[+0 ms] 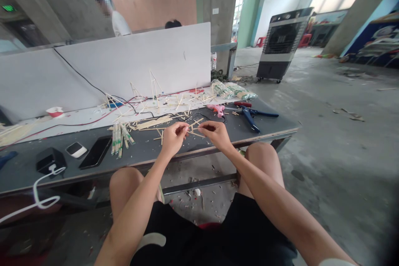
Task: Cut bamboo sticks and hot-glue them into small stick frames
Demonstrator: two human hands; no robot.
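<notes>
Over the table's front edge, my left hand (173, 136) and my right hand (218, 134) face each other with fingers pinched. Between them is a small frame of thin wooden sticks (195, 123), which both hands grip at its sides. Its exact joints are too small to make out. Loose wooden sticks (152, 123) lie in a pile behind my left hand, and a few crossed sticks (159, 136) rest just left of it. Beyond my right hand sit a pink glue gun (218, 109) and a blue-handled cutter (249, 117).
Wrapped chopsticks (118, 139), a black phone (96, 151) and a black box (50, 160) with a white cable lie to the left. Stick frames (154, 89) stand before a white partition (140, 60). Plastic packs (233, 90) lie at the back right. An air cooler (280, 45) stands beyond.
</notes>
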